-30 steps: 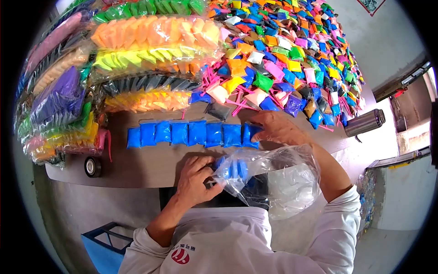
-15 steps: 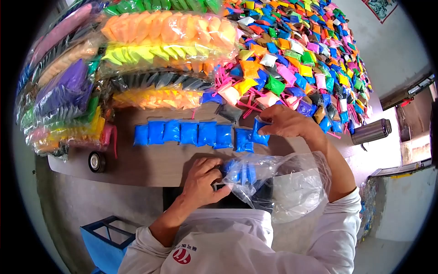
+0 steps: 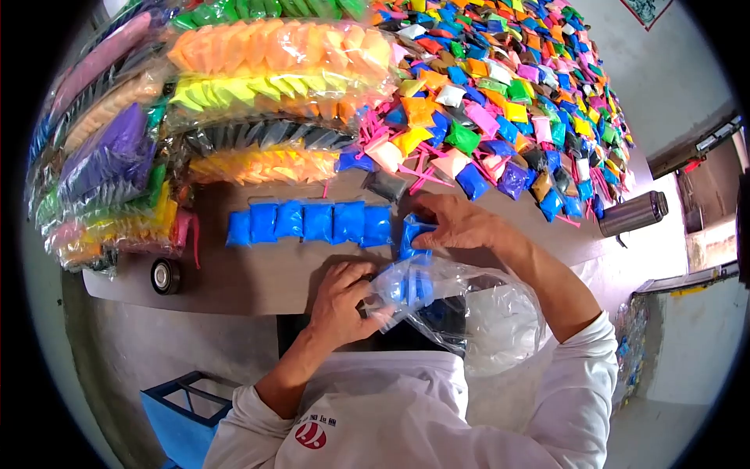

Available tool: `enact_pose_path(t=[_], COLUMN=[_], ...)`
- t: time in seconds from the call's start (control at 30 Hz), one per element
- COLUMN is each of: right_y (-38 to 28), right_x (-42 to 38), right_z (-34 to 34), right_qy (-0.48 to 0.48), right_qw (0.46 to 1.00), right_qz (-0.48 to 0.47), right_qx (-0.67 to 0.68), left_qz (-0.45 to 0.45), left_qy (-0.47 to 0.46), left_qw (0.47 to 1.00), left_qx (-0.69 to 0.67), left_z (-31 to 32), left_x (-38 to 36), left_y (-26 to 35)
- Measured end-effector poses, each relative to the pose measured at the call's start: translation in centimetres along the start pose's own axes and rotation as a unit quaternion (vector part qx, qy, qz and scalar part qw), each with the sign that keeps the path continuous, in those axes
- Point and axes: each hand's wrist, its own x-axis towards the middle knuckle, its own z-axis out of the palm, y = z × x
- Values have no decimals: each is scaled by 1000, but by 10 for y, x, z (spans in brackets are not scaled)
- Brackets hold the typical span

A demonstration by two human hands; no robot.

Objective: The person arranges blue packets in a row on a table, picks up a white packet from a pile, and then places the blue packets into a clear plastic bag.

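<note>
My left hand (image 3: pixel 341 305) is closed on the edge of a clear plastic bag (image 3: pixel 500 316) at the table's front edge. Several blue packets show through the film near its mouth. Just beyond, the fingers of my right hand (image 3: pixel 457 223) grip a blue packet (image 3: pixel 414 231) from above and the right, partly covering it. This packet lies in line with the ones at the bag. To the left, a row of blue packets (image 3: pixel 316 222) lies side by side on the table.
Bagged stacks of coloured packets (image 3: pixel 273 51) fill the back left. A large heap of mixed packets (image 3: pixel 500 109) covers the back right, pink sticks (image 3: pixel 426 178) at its edge. A tape roll (image 3: pixel 165 276) and a metal flask (image 3: pixel 633 213) stand on the table. A blue bin (image 3: pixel 183 414) is below left.
My right hand has moved left and slightly down with the blue packet, toward the bag. My left hand and the bag mouth have shifted slightly, and the view has moved a little.
</note>
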Motion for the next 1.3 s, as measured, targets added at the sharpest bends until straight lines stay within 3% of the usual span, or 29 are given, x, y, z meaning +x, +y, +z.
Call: enact_pose_path(t=[0.13, 0.2, 0.27, 0.33, 0.4, 0.47, 0.5, 0.53, 0.57, 0.63, 0.67, 0.73, 0.83, 0.87, 0.93, 0.97, 1.07, 1.2, 1.27, 1.3], right_y=[-15, 0, -17, -43, -53, -78, -79, -77, -85, -117, -130, -147, -147, -145, -140, -136, -109, -80, -84, -88], right_x=[-28, -54, -96, -139, -188, -236, -249, -276, -273, -251, -238, -209, -186, -182, -161, -155, -131, -100, -101, -105], right_z=[-33, -46, -61, -76, -74, -45, -35, -22, -20, -15, -8, 35, 62, 69, 71, 68, 74, 84, 79, 73], right_qy=[-14, 90, 237, 319, 439, 494, 385, 251, 249, -46, -192, 24, 234, 315, 459, 460, 433, 373, 348, 288], right_qw=[996, 986, 944, 907, 851, 806, 792, 791, 790, 877, 888, 917, 945, 931, 882, 878, 885, 897, 912, 939], right_qz=[47, 91, 162, 130, 25, -120, -278, -334, -336, -293, -260, -212, -50, 33, 97, 130, 108, 192, 184, 178], right_qx=[-71, 106, 164, 242, 287, 302, 384, 447, 449, 379, 326, 336, 223, 181, 41, -29, -135, -143, -113, -68], left_qz=[25, 20, 16, 21, 22, 9, 29, 28, 14, 0, 21, 44, 30, 29, 10, 2, 11, 18, 8, 5], left_qy=[21, -9, 1, 6, 13, 3, 6, 6, 3, 0, 1, 3, 19, 20, -16, -1, 13, 19, 16, 16], left_qw=[999, 1000, 1000, 1000, 1000, 1000, 1000, 1000, 1000, 999, 999, 999, 999, 999, 1000, 1000, 1000, 999, 1000, 1000], left_qx=[-5, -3, 10, -3, -9, -20, 2, 3, -21, -42, -32, -21, -24, -24, 5, -2, -17, -18, -14, -13], left_z=[0, -1, 1, 3, 3, 0, 1, 2, 2, 1, 0, 0, -1, -1, -1, 1, 2, 2, 2, 1], left_x=[4, 3, 3, 2, 4, 7, 5, 5, 5, 5, 6, 8, 5, 2, -1, 0, 3, 2, 1, 2], left_y=[1, -2, -1, -2, 1, 4, 0, 0, 0, 1, 1, 2, 0, 0, -2, -1, 1, 0, 1, 1])
